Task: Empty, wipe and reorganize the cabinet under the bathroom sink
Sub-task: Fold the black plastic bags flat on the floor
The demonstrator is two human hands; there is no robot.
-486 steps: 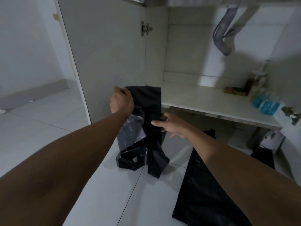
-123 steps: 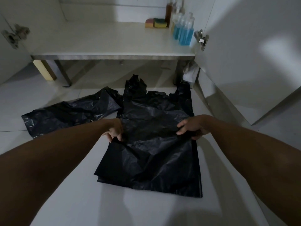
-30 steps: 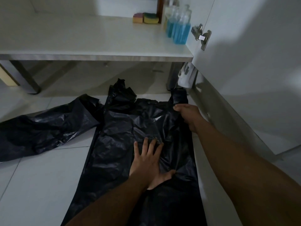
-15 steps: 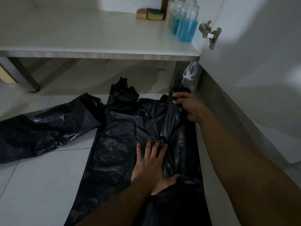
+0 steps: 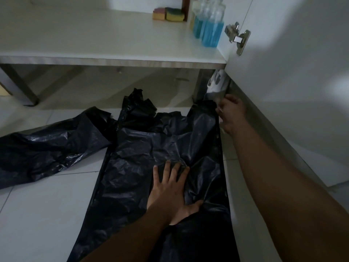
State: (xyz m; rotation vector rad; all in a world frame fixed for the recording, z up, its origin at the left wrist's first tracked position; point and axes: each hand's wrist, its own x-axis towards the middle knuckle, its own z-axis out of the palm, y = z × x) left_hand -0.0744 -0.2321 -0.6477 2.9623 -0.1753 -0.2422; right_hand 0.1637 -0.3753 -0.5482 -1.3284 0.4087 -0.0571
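Note:
A black plastic bag (image 5: 143, 157) lies spread flat on the white floor tiles in front of the open cabinet. My left hand (image 5: 170, 190) presses flat on its middle, fingers straight and spread. My right hand (image 5: 231, 114) is at the bag's far right handle, fingers curled at the handle's edge beside the cabinet door. A second black bag (image 5: 47, 146) lies crumpled to the left, its end overlapping the first. The cabinet floor (image 5: 85, 40) is mostly bare.
Blue-liquid bottles (image 5: 208, 31) and two sponges (image 5: 169, 14) stand at the cabinet's back right corner. The open right door (image 5: 294, 69) with its hinge (image 5: 238, 38) stands close to my right arm. A white object (image 5: 217, 82) sits under the cabinet's right corner.
My right hand has slid farther away along the bag's right edge to the handle by the door. My left hand stays pressed on the bag's middle.

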